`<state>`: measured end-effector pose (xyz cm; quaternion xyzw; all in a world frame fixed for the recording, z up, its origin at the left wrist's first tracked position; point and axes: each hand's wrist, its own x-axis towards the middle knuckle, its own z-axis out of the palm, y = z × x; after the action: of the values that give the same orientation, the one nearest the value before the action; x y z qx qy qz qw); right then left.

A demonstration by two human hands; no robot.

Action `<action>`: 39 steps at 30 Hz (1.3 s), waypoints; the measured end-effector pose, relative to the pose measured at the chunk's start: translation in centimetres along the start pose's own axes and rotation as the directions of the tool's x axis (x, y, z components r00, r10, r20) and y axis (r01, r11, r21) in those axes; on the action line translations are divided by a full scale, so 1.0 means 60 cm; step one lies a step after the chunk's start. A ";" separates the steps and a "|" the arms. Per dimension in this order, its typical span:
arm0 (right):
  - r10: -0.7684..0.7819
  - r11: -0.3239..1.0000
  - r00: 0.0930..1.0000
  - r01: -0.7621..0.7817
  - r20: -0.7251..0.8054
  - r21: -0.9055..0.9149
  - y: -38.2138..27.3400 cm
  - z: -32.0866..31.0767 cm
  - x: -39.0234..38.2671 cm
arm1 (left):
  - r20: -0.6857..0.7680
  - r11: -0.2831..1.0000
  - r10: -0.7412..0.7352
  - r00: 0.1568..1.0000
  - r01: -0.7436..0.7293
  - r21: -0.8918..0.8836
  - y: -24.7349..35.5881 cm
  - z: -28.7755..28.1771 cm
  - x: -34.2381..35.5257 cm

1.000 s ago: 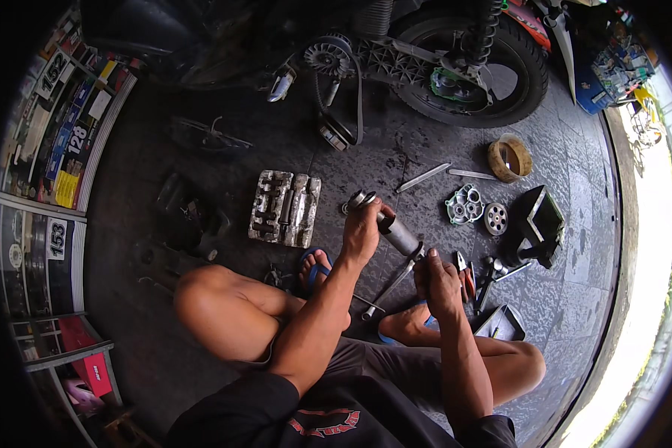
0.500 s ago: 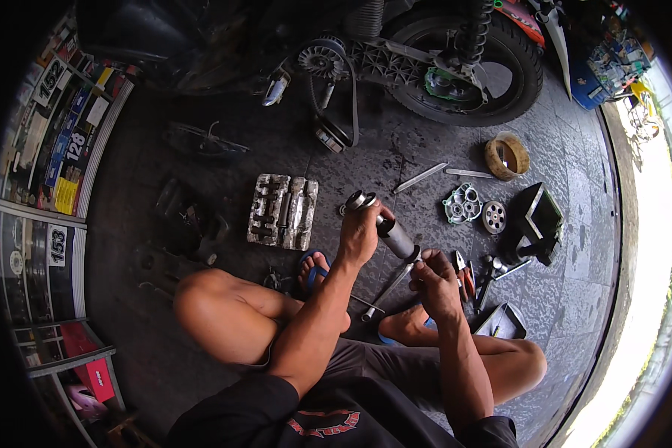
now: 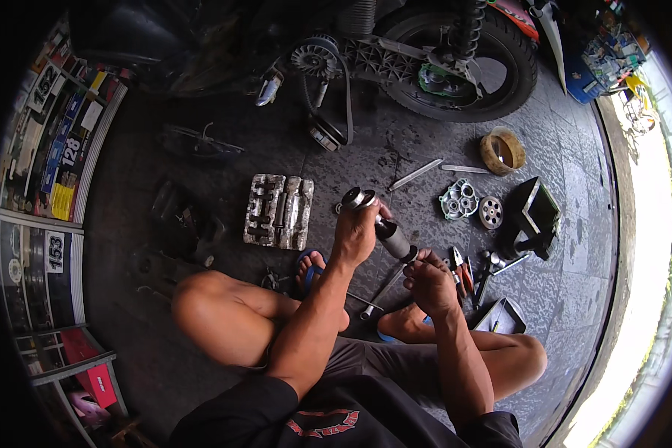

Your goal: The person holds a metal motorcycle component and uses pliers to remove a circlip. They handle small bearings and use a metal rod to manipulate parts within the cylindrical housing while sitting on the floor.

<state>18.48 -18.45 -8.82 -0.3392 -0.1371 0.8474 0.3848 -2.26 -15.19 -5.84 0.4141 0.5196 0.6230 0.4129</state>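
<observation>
My left hand [image 3: 355, 237] grips the upper end of a grey metal tube [image 3: 393, 241], beside a shiny ringed fitting [image 3: 357, 198]. The tube slants down toward my right. My right hand [image 3: 431, 282] is at its lower end, thumb and fingers closed round the dark collar there. Under the hands a long metal wrench [image 3: 381, 293] lies on the floor. Pliers [image 3: 463, 273] and other tools [image 3: 494, 269] lie just right of my right hand.
A motorbike [image 3: 459, 67] stands ahead, belt [image 3: 347, 104] exposed. A dirty socket case [image 3: 276, 210], yellowed bowl [image 3: 502, 153], green-edged casting [image 3: 458, 199], perforated disc [image 3: 490, 213], black container [image 3: 534, 216] and tray [image 3: 500, 319] lie around me. A shelving unit [image 3: 81, 187] stands left.
The tube and both hands have shifted slightly left. My right hand's fingers have changed their hold at the lower end, the wrist turning a little.
</observation>
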 end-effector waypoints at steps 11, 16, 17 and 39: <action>-0.177 0.370 0.980 0.155 0.094 -0.916 0.018 0.025 0.032 | 0.225 0.976 -0.062 0.972 0.012 0.218 -0.016 0.029 -0.024; -0.170 0.607 0.968 -0.045 -0.185 -0.793 0.118 -0.091 0.077 | 0.049 0.920 0.012 0.999 -0.030 0.390 -0.021 -0.004 -0.011; -0.051 0.709 0.912 -0.254 -0.408 -0.658 0.128 -0.116 0.085 | 0.049 0.919 0.013 0.999 -0.032 0.393 -0.022 -0.001 -0.012; -0.471 0.620 0.513 -0.386 -0.717 -0.683 0.158 -0.280 0.118 | 0.243 0.938 0.076 0.967 -0.152 0.312 -0.100 0.049 -0.043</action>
<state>21.25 -20.00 -29.12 -0.8364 -0.2921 0.4007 0.2336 1.82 -16.03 -11.69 0.5750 0.5402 0.4996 0.3577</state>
